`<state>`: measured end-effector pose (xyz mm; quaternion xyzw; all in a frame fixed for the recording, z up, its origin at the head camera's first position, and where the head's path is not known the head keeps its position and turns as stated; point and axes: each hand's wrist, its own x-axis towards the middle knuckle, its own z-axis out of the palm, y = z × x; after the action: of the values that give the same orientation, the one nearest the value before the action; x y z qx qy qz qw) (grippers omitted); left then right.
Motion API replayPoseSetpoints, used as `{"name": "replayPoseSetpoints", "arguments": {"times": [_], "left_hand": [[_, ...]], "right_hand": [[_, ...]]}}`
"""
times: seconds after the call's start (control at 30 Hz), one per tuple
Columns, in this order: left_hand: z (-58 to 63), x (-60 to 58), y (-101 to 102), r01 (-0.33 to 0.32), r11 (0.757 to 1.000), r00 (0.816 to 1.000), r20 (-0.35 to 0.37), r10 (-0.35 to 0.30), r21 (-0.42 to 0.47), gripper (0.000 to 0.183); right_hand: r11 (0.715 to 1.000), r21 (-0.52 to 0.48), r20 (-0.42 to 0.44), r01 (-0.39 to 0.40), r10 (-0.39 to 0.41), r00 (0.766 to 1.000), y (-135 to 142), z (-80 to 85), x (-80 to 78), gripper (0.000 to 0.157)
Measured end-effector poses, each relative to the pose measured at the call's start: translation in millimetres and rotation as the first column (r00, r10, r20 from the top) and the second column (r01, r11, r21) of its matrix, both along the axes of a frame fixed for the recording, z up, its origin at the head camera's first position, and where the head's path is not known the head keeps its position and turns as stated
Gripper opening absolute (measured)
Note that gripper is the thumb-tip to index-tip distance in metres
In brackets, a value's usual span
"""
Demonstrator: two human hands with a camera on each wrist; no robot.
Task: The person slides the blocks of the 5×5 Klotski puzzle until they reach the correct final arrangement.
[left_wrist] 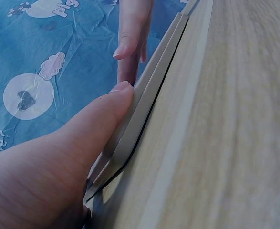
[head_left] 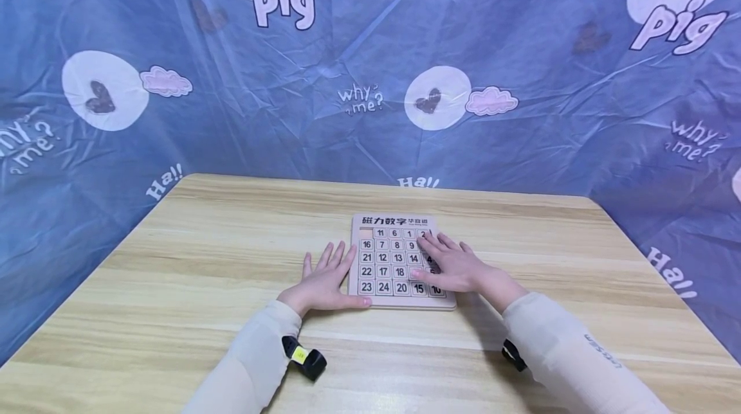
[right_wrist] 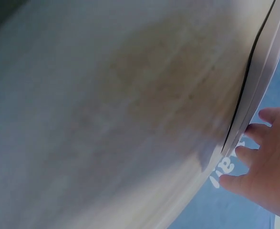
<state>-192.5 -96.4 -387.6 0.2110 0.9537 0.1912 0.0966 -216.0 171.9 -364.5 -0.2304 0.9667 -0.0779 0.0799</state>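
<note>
A number sliding puzzle (head_left: 399,302) with dark Chinese lettering along its top lies flat on the table. Its numbered tiles sit in rows, and a bare slot (head_left: 366,233) shows at the top left corner. My left hand (head_left: 327,282) is spread at the left side, its thumb resting on the bottom left corner of the frame; the left wrist view shows that thumb against the frame's edge. Over the right-hand columns, my right hand (head_left: 454,267) reaches with fingers extended, the index fingertip at tile 2. It covers several tiles there.
The wood-grain table (head_left: 220,253) extends on every side of the puzzle. Behind it hangs a blue printed sheet (head_left: 359,137). Black straps (head_left: 305,358) are worn around both sleeved forearms.
</note>
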Motion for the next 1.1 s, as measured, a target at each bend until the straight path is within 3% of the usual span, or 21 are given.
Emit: {"name": "replayPoseSetpoints", "arguments": {"times": [1.1], "left_hand": [[2.0,0.3,0,0.001,1.0,1.0,-0.006,-0.001,-0.01,0.106]], "right_hand": [[0.999,0.018,0.01,-0.047,0.046,0.999,-22,3.2,-1.9,0.078]]}}
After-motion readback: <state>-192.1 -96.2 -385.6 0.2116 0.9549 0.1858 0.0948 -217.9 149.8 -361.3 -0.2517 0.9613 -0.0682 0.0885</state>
